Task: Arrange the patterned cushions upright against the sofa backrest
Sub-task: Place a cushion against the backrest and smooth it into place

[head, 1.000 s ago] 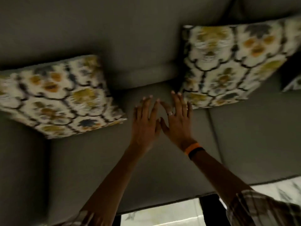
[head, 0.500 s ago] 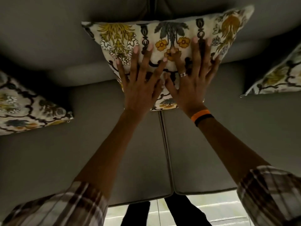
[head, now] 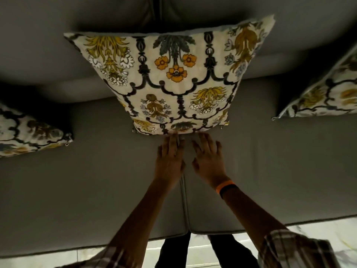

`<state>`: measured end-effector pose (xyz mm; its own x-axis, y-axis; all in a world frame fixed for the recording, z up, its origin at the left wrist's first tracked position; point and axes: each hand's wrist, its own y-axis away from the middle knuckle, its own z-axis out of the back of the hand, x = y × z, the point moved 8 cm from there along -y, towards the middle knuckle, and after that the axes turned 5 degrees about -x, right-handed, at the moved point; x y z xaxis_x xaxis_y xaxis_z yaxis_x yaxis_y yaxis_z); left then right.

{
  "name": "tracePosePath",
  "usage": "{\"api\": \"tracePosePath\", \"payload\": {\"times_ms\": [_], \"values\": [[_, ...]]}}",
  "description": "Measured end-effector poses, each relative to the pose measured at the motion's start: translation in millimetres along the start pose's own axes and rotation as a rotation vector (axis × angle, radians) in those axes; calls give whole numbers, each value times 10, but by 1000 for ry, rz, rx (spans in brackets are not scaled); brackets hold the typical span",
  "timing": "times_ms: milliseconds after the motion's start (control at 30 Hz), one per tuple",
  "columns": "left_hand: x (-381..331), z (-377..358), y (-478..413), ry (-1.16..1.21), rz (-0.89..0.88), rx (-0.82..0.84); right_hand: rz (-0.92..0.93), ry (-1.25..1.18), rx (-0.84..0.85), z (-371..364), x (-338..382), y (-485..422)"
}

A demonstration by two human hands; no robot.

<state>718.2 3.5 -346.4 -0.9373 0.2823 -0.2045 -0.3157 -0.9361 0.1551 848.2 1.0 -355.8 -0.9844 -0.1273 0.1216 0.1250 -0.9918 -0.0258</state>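
Left hand (head: 170,159), right hand (head: 208,161): flat, fingers (head: 202,141) extended.

Home living room. Evidence: grey upholstered sofa (head: 77,190), split seat cushions, padded backrest (head: 58,45). Three floral patterned throw cushions: centre cushion (head: 170,78) upright against backrest, left cushion (head: 29,132) and right cushion (head: 324,93) at frame edges. Pale tiled floor (head: 318,227) below sofa front. Dim indoor light. Person in plaid sleeves, bare hands.

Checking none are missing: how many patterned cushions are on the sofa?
3: centre cushion against the backrest, left cushion at the frame's left edge, right cushion at the right edge. Others may lie outside view.
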Motion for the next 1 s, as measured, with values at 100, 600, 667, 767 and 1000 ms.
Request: {"api": "tracePosePath", "payload": {"times_ms": [100, 600, 667, 767, 1000], "values": [[-471, 63, -83, 5, -96, -21, -75, -46, -60, 175, -382, 129], [-3987, 819, -1774, 159, -301, -487, -254, -63, -582, 1964, -4270, 98], [-4253, 913, -1991, 159, -269, -564, -278, -30, -651, 2184, -4673, -7], [-4445, 929, -2269, 254, -209, -670, -283, -40, -686, 2330, -5103, -171], [-4362, 32, -2196, 382, -144, -491, -190, -236, -327, 1171, -5489, 157]]}}
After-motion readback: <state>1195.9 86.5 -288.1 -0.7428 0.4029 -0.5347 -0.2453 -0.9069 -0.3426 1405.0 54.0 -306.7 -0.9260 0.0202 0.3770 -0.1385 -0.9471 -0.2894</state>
